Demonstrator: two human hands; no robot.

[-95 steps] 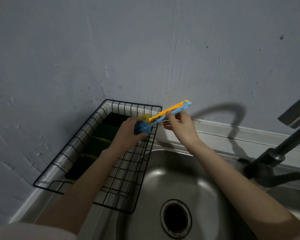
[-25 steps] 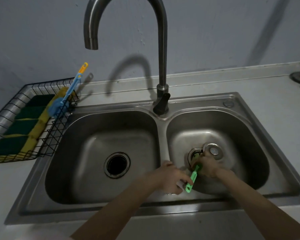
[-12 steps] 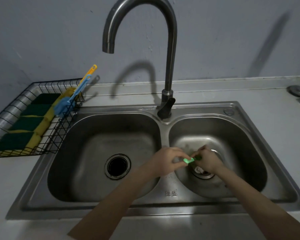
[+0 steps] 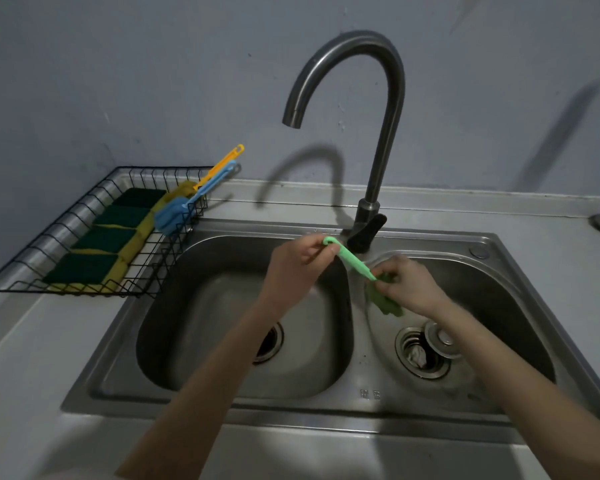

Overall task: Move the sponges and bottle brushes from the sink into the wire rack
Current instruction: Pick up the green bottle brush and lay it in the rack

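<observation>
At nine o'clock the black wire rack (image 4: 84,216) sits on the grey counter (image 4: 32,341), touching the left rim of the double steel sink (image 4: 326,424). Four green-topped yellow sponges (image 4: 106,239) lie in a row along its floor, and at its far right corner a blue bottle brush (image 4: 174,211) and a yellow bottle brush (image 4: 219,164) lean side by side, their handles poking out over the rim toward one o'clock. Near the centre, above the divider between the two basins, the left hand (image 4: 297,266) is closed on the hooked end of a green bottle brush (image 4: 352,263), thumb and fingers pinching the handle. The brush slants down toward four o'clock, where the right hand (image 4: 409,285) grips it at the neck, with the green head hanging below the fingers over the right basin. The gooseneck faucet (image 4: 378,133) rises at twelve o'clock just behind both hands. In the right basin, at five o'clock, a metal drain stopper (image 4: 442,339) rests beside its strainer.
</observation>
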